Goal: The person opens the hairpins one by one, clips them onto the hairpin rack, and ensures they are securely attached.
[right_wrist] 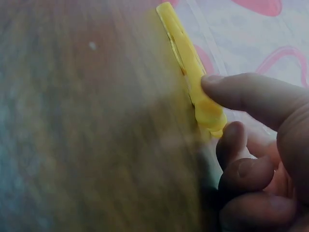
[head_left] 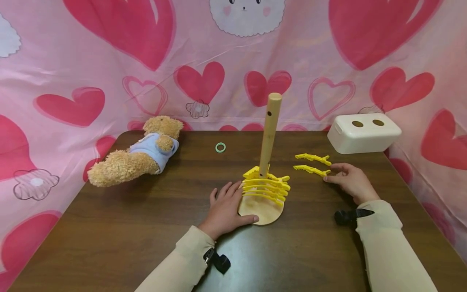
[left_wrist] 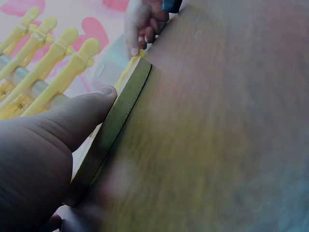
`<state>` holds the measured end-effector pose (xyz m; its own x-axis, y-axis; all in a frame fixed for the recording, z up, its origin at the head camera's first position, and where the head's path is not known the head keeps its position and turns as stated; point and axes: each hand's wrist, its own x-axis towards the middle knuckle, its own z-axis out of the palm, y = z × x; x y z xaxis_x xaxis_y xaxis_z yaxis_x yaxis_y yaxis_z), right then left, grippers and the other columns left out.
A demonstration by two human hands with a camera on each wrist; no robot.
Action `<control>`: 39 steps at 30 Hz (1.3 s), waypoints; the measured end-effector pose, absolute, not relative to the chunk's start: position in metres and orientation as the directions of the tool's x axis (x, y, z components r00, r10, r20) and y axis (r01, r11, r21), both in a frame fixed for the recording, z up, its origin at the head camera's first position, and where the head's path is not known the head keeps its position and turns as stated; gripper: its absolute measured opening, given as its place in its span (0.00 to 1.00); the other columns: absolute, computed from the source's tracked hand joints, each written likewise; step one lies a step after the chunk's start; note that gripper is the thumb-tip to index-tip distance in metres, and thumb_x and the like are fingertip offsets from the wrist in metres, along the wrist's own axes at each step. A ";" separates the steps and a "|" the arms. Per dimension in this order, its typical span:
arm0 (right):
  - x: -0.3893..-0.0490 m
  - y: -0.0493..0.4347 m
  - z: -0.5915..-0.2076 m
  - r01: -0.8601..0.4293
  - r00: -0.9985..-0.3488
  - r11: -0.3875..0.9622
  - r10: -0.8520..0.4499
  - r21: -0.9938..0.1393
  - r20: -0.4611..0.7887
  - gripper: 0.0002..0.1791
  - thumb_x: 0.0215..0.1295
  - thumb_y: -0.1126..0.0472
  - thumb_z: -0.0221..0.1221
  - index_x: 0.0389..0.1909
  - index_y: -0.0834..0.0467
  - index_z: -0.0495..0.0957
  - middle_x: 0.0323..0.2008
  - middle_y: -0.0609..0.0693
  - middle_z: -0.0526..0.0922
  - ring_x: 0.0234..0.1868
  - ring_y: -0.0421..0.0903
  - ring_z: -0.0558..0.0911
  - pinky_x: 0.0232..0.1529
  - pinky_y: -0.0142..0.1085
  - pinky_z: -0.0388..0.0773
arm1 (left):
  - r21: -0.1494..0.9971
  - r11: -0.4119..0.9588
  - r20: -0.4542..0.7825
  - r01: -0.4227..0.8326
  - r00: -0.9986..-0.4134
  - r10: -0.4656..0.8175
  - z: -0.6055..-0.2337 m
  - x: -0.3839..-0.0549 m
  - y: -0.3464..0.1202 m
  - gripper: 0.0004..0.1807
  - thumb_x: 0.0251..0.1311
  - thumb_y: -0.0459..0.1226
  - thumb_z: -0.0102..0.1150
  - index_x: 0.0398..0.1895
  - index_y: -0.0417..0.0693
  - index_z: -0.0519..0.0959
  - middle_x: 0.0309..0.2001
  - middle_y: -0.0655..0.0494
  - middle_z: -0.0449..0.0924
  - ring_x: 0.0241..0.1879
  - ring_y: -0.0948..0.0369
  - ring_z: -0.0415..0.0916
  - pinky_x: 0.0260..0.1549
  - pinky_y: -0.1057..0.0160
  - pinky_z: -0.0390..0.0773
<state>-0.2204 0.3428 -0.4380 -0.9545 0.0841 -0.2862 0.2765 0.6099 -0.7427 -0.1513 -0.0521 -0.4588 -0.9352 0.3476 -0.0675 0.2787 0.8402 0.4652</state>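
A wooden stand (head_left: 270, 134) with an upright post rises from a round base (head_left: 260, 211). Several yellow alligator hair clips (head_left: 264, 190) sit stacked around the lower part of its post. My left hand (head_left: 225, 211) rests against the left side of the base, fingers stretched out and thumb on the near rim. To the right, two loose yellow clips lie side by side on the table. My right hand (head_left: 350, 181) pinches the end of the nearer clip (head_left: 309, 168) between thumb and fingers. The farther clip (head_left: 311, 157) lies just behind it.
A brown teddy bear (head_left: 146, 156) in a light blue top lies at the back left. Behind the stand is a small green ring (head_left: 220, 147). A white box (head_left: 365, 136) with two round holes stands at the back right corner of the dark wooden table (head_left: 146, 227).
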 end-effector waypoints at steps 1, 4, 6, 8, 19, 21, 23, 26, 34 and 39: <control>-0.221 0.343 -0.438 0.262 -0.956 0.626 0.067 -0.735 -0.284 0.44 0.62 0.43 0.68 0.72 0.61 0.64 0.40 0.56 0.77 0.39 0.54 0.72 0.38 0.42 0.68 | 0.465 0.840 -0.065 0.280 -0.935 0.348 -0.459 -0.151 -0.052 0.57 0.49 0.72 0.63 0.78 0.55 0.59 0.78 0.54 0.54 0.77 0.48 0.46 0.68 0.32 0.37; -0.222 0.345 -0.438 0.220 -0.960 0.660 0.016 -0.718 -0.279 0.43 0.64 0.46 0.68 0.73 0.62 0.64 0.41 0.58 0.77 0.42 0.55 0.72 0.41 0.44 0.66 | 0.459 0.839 -0.055 0.291 -0.934 0.354 -0.457 -0.150 -0.052 0.57 0.49 0.72 0.63 0.78 0.54 0.60 0.78 0.54 0.54 0.77 0.48 0.47 0.68 0.32 0.38; -0.222 0.345 -0.438 0.205 -0.960 0.673 -0.004 -0.711 -0.280 0.40 0.64 0.48 0.67 0.72 0.62 0.65 0.38 0.57 0.77 0.40 0.54 0.71 0.40 0.44 0.65 | 0.456 0.839 -0.049 0.298 -0.932 0.358 -0.457 -0.150 -0.052 0.56 0.49 0.72 0.63 0.78 0.54 0.60 0.78 0.53 0.55 0.77 0.48 0.47 0.68 0.32 0.39; -0.223 0.345 -0.439 0.194 -0.961 0.682 -0.011 -0.705 -0.276 0.38 0.65 0.50 0.67 0.70 0.63 0.67 0.36 0.55 0.76 0.38 0.53 0.71 0.38 0.43 0.65 | 0.453 0.839 -0.049 0.300 -0.932 0.360 -0.457 -0.150 -0.053 0.56 0.50 0.72 0.62 0.78 0.54 0.60 0.78 0.53 0.55 0.77 0.48 0.47 0.68 0.32 0.40; -0.214 0.348 -0.431 0.102 -0.977 0.744 -0.048 -0.661 -0.206 0.37 0.59 0.40 0.69 0.62 0.59 0.76 0.59 0.66 0.75 0.53 0.60 0.72 0.50 0.54 0.71 | 0.460 0.840 -0.052 0.288 -0.936 0.349 -0.456 -0.149 -0.053 0.56 0.48 0.71 0.64 0.77 0.53 0.62 0.77 0.53 0.56 0.76 0.47 0.47 0.68 0.32 0.39; -0.212 0.347 -0.427 0.096 -0.981 0.737 -0.042 -0.669 -0.187 0.39 0.58 0.37 0.68 0.63 0.59 0.76 0.58 0.65 0.77 0.53 0.60 0.73 0.51 0.53 0.71 | 0.463 0.838 -0.050 0.289 -0.935 0.350 -0.456 -0.149 -0.053 0.56 0.49 0.71 0.64 0.77 0.52 0.62 0.77 0.53 0.56 0.76 0.47 0.47 0.68 0.32 0.39; -0.209 0.345 -0.424 0.087 -0.985 0.723 -0.040 -0.686 -0.167 0.41 0.58 0.35 0.67 0.63 0.59 0.76 0.58 0.65 0.77 0.53 0.59 0.73 0.52 0.54 0.71 | 0.464 0.837 -0.047 0.290 -0.935 0.350 -0.456 -0.149 -0.052 0.56 0.49 0.71 0.64 0.77 0.52 0.62 0.77 0.53 0.57 0.76 0.47 0.48 0.68 0.32 0.39; -0.204 0.342 -0.420 0.063 -0.990 0.710 -0.043 -0.701 -0.133 0.41 0.59 0.33 0.65 0.63 0.59 0.77 0.58 0.63 0.78 0.53 0.58 0.73 0.53 0.52 0.73 | 0.463 0.837 -0.049 0.291 -0.935 0.352 -0.457 -0.148 -0.052 0.56 0.49 0.71 0.64 0.77 0.52 0.62 0.77 0.53 0.57 0.76 0.47 0.48 0.68 0.32 0.39; -0.191 0.326 -0.398 -0.136 -0.991 0.728 -0.096 -0.671 0.096 0.27 0.65 0.45 0.66 0.57 0.58 0.82 0.52 0.59 0.83 0.43 0.53 0.75 0.40 0.32 0.76 | 0.468 0.832 -0.038 0.298 -0.934 0.356 -0.459 -0.148 -0.052 0.56 0.49 0.71 0.63 0.77 0.51 0.62 0.77 0.52 0.57 0.76 0.47 0.48 0.68 0.32 0.39; -0.182 0.311 -0.382 -0.241 -0.966 0.727 -0.118 -0.643 0.229 0.21 0.63 0.53 0.69 0.55 0.59 0.84 0.48 0.57 0.84 0.36 0.50 0.73 0.31 0.27 0.74 | 0.459 0.833 -0.025 0.309 -0.933 0.360 -0.459 -0.149 -0.053 0.53 0.53 0.71 0.60 0.76 0.51 0.64 0.77 0.52 0.57 0.76 0.48 0.48 0.67 0.32 0.40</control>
<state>-0.1822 0.3113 -0.3816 -0.9663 -0.1175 0.2289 -0.2407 0.7275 -0.6425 -0.1492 -0.0530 -0.4587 -0.9327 0.3597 -0.0247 0.3091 0.8331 0.4587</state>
